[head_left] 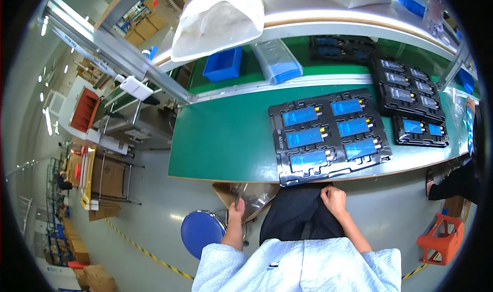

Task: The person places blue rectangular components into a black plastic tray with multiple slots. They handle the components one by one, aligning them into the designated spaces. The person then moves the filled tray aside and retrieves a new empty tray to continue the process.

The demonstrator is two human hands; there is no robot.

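My left hand hangs below the table's front edge, between the blue stool and my dark trousers, fingers apart and nothing seen in them. My right hand is curled closed against the trousers, just under the table edge; nothing shows in it. Ahead of both hands, a black plastic tray lies on the green tabletop, its front edge at the table's rim. Several flat blue modules with yellow and white ends sit in its pockets. Neither hand touches the tray.
More black trays with modules are stacked to the right, beside another person's hand. Behind stand a blue bin and a clear container under a shelf. A blue stool and open carton are left; an orange stool is right.
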